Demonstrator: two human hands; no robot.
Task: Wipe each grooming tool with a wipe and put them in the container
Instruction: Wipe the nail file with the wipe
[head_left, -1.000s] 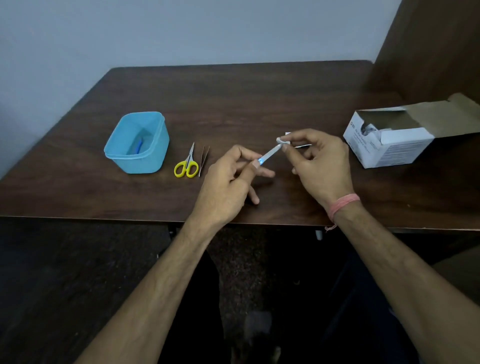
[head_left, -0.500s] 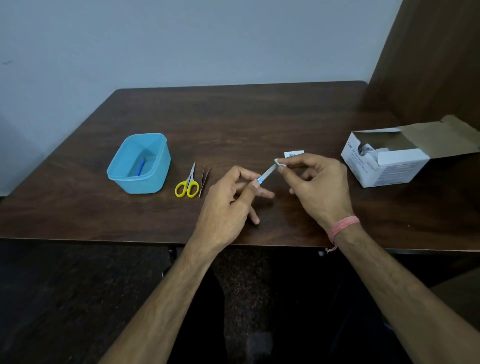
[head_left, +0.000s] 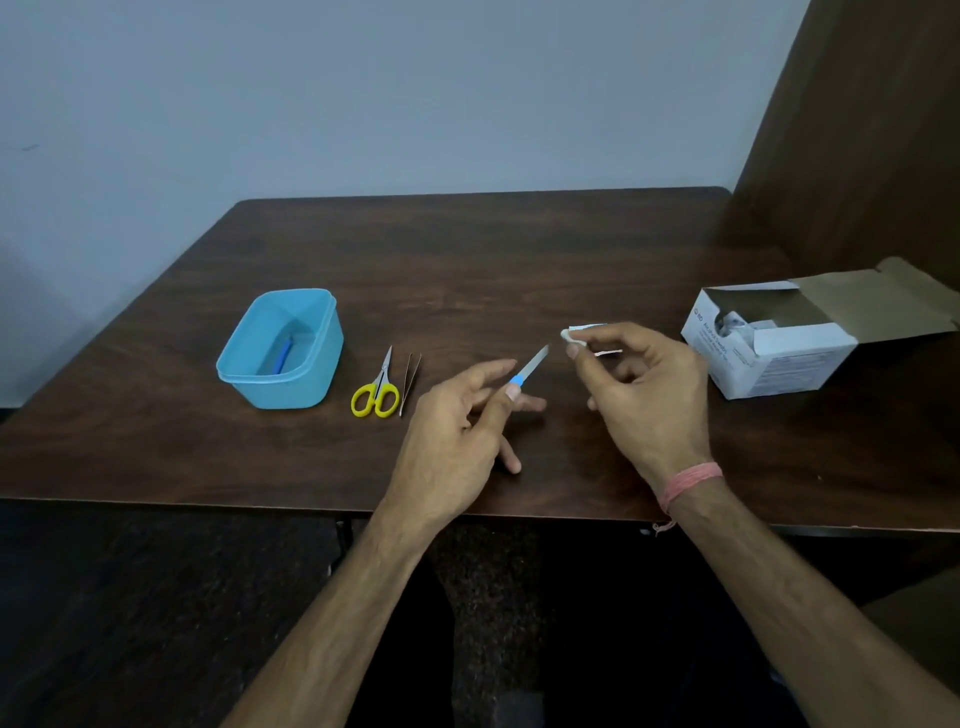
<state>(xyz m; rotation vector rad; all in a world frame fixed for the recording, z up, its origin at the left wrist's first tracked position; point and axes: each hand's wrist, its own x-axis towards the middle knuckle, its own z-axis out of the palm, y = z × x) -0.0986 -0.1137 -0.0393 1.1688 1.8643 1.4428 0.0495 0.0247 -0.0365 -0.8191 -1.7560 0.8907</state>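
While hands hover mid-table, container near left edge.

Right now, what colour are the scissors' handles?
Yellow. The scissors lie on the table, clearest in the head view.

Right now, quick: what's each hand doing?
Left hand: holding the nail file by its blue end.
Right hand: pinching a wipe, clear of the file.
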